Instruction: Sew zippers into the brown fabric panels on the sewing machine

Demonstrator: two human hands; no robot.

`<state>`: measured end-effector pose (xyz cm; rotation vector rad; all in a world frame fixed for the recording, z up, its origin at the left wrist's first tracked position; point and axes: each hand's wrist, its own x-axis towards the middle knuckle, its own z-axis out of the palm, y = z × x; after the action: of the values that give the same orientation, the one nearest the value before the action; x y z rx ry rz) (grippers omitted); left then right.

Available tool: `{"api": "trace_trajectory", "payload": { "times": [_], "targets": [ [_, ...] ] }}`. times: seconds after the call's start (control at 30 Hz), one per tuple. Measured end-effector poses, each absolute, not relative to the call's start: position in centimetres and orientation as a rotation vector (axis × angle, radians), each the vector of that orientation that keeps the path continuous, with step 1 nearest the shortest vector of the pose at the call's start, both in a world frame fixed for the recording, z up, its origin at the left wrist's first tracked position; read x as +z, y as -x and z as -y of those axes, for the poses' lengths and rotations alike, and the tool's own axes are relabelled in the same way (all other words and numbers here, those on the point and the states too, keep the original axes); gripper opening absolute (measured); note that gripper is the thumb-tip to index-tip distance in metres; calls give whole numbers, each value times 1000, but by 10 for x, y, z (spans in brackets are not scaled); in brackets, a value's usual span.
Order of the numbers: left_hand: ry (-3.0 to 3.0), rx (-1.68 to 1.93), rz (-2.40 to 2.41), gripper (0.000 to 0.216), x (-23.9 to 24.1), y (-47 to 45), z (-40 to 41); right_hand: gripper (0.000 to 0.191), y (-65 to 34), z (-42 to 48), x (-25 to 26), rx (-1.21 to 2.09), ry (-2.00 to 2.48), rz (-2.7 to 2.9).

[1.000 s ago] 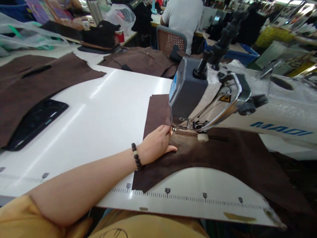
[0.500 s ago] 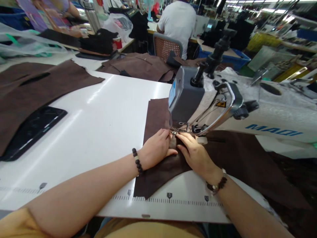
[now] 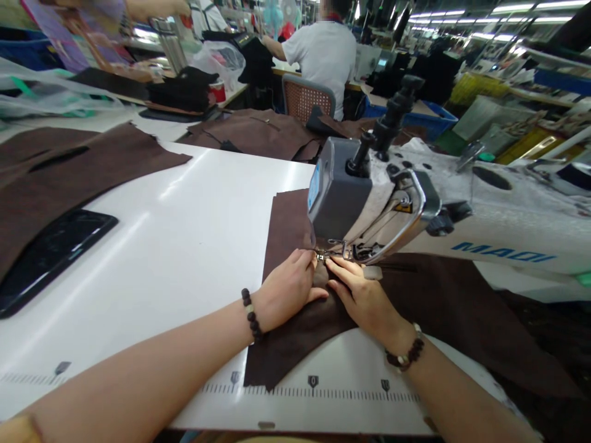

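Observation:
A dark brown suede piece [image 3: 443,307] lies under the head of a white sewing machine [image 3: 378,197]. My left hand [image 3: 289,286] rests on the suede just left of the presser foot [image 3: 330,252], fingers curled with the tips at the needle area. Beside it, my right hand [image 3: 362,295] lies on the same piece, fingers stretched flat toward the foot. Both hands press the suede down on the white table [image 3: 184,246]. Both wrists wear bead bracelets.
More brown suede pieces [image 3: 69,172] and a black phone [image 3: 46,252] lie at the left. A ruler scale [image 3: 314,387] runs along the table's front edge. A person in a white shirt [image 3: 323,55] sits at a far bench among bags and dark fabric.
My right hand came in from the right and settled on the suede beside the presser foot. My left hand stayed at the needle. The view tilted slightly downward.

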<state>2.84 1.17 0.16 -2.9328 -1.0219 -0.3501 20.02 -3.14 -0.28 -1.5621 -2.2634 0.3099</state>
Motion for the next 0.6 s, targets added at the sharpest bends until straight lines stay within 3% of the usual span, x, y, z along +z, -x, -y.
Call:
{"api": "trace_trajectory", "payload": {
  "times": [0.6],
  "targets": [
    [2943,-365,1035,60,0,-29,-19,31,-199,27,-7,188,1616,2277]
  ]
}}
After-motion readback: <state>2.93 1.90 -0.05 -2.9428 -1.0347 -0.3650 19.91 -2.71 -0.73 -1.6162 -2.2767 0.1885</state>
